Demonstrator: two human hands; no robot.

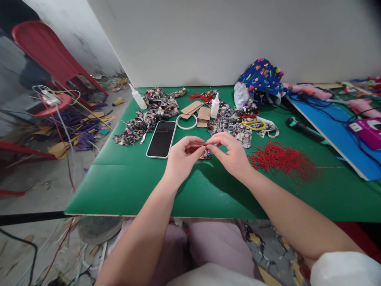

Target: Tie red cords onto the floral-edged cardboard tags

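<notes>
My left hand and my right hand meet above the green table, thumbs and index fingers pinched. Between the fingertips runs a short piece of red string, held by both hands. Just under them shows a small piece of floral fabric, partly hidden by the fingers. To the right of my right hand lies a loose heap of red strings. A white-framed phone rests beside my left hand, with a white ring behind it.
Floral cloth, brown cardboard pieces, white squeeze bottles and yellow-handled scissors lie farther back. At right are a black-and-green tool, a blue board and cables. A red chair stands left.
</notes>
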